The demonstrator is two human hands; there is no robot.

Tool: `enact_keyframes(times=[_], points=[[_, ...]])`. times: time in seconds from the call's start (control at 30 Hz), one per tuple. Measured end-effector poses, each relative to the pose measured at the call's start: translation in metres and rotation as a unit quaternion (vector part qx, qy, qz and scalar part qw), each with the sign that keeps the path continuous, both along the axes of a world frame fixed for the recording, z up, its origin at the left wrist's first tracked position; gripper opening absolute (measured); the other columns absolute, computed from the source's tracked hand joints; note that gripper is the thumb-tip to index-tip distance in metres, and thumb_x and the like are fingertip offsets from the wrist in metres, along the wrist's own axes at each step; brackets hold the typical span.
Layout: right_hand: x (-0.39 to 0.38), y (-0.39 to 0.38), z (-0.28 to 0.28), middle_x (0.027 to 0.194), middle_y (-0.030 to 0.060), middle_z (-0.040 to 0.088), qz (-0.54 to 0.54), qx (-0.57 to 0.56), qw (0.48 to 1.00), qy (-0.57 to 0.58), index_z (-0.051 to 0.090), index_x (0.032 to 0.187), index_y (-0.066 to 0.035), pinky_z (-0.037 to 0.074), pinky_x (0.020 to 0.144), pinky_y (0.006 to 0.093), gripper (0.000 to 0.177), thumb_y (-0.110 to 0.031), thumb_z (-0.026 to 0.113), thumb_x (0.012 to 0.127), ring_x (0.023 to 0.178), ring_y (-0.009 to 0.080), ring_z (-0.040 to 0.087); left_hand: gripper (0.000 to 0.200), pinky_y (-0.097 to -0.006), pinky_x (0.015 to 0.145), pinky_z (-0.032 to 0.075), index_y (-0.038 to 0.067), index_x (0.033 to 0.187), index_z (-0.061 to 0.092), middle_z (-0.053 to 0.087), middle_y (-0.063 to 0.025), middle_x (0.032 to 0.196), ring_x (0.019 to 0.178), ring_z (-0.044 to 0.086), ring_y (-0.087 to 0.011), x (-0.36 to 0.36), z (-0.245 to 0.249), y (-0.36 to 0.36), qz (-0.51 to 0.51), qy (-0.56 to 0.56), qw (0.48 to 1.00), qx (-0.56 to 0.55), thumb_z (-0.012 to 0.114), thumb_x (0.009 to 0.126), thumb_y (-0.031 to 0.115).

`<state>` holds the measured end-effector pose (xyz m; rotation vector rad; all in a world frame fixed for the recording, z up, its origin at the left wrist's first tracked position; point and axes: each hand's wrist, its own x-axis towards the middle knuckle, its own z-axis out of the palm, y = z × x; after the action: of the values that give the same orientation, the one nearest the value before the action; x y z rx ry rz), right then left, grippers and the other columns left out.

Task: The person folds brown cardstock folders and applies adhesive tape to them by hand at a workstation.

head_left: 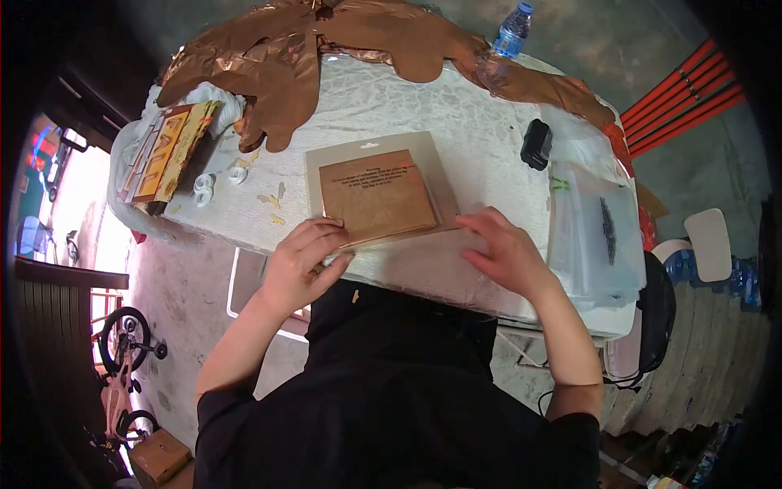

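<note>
A clear plastic bag [442, 189] with a hang hole lies on the table before me. Inside it is a flat, folded brown packet [379, 204]; dark printed warning text shows over it. The fingers of my left hand [303, 259] rest on the near left corner, with the thumb held apart just below the near edge. My right hand [509, 254] is at the near right corner, index fingertip right at the bag's edge and thumb spread away from the fingers.
Brown foil pieces [277, 77] lie along the far edge, near a water bottle [511, 33]. Clear bags [590, 232] are stacked at right, below a black object [535, 144]. Printed packaging [167, 155] and white tape rolls [204, 189] are at left on the white-covered table [366, 94].
</note>
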<state>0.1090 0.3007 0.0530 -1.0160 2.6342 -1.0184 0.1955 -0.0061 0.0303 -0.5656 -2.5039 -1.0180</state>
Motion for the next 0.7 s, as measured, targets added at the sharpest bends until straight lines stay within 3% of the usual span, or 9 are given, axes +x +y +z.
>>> enact_keyframes(times=[0.13,0.2,0.33,0.43,0.5,0.63,0.7], points=[[-0.014,-0.007,-0.018,0.094,0.0075,0.058,0.044,-0.037,0.995,0.086,0.064,0.090,-0.002,0.050,0.063,0.0308,0.011,-0.004,0.069,0.080,0.069,0.0216,0.059,0.015,-0.0385,0.085,0.051,-0.001,0.088,0.064,0.067,-0.0146,0.097,0.099,0.063,-0.0314,-0.002,-0.005,-0.003,-0.017,0.006,1.000,-0.008,0.072,0.075,0.001],[-0.021,-0.011,-0.020,0.091,0.0086,0.060,0.043,-0.085,0.994,0.051,0.064,0.089,-0.003,0.050,0.065,0.0342,0.009,-0.008,0.066,0.082,0.070,0.0260,0.062,0.013,-0.0381,0.083,0.051,0.000,0.086,0.063,0.067,-0.0151,0.095,0.096,0.064,-0.0316,-0.002,-0.006,-0.002,0.001,-0.004,1.000,0.018,0.071,0.076,0.001],[-0.031,-0.024,-0.018,0.084,0.0100,0.060,-0.022,-0.099,0.993,-0.062,0.063,0.085,0.000,0.049,0.063,0.0334,0.008,-0.007,0.066,0.082,0.068,0.0248,0.061,0.011,-0.0380,0.082,0.051,0.000,0.085,0.063,0.068,-0.0152,0.093,0.095,0.065,-0.0317,-0.003,-0.005,0.000,0.021,-0.017,0.999,0.034,0.071,0.077,0.000],[-0.037,-0.032,-0.019,0.080,0.0127,0.060,-0.081,-0.076,0.988,-0.108,0.062,0.080,0.002,0.049,0.062,0.0337,0.011,-0.008,0.067,0.080,0.067,0.0251,0.061,0.010,-0.0363,0.079,0.052,0.000,0.084,0.062,0.068,-0.0145,0.090,0.091,0.066,-0.0295,-0.005,-0.002,0.002,0.038,-0.033,0.998,0.042,0.070,0.077,-0.001],[-0.039,-0.036,-0.021,0.074,0.0092,0.060,-0.078,-0.043,0.994,-0.064,0.061,0.077,0.003,0.046,0.059,0.0284,0.013,-0.007,0.069,0.081,0.067,0.0130,0.057,0.010,-0.0337,0.076,0.052,0.001,0.084,0.061,0.067,-0.0137,0.089,0.087,0.066,-0.0273,-0.005,0.000,0.004,0.061,-0.056,0.996,0.035,0.069,0.077,-0.001],[-0.041,-0.044,-0.016,0.074,0.0099,0.060,-0.082,-0.002,0.993,-0.082,0.062,0.077,0.003,0.046,0.060,0.0288,0.016,-0.011,0.070,0.079,0.066,0.0148,0.058,0.011,-0.0344,0.069,0.053,0.002,0.082,0.061,0.067,-0.0117,0.086,0.082,0.065,-0.0269,-0.005,0.000,0.009,0.095,-0.054,0.993,0.042,0.068,0.076,-0.003],[-0.043,-0.046,-0.015,0.076,0.0109,0.062,-0.073,0.041,0.995,-0.057,0.062,0.078,0.003,0.048,0.062,0.0309,0.016,-0.011,0.070,0.079,0.066,0.0201,0.060,0.016,-0.0350,0.069,0.053,0.004,0.090,0.061,0.067,-0.0112,0.092,0.082,0.065,-0.0266,-0.003,-0.002,0.010,0.138,-0.067,0.988,0.029,0.066,0.077,-0.002]])
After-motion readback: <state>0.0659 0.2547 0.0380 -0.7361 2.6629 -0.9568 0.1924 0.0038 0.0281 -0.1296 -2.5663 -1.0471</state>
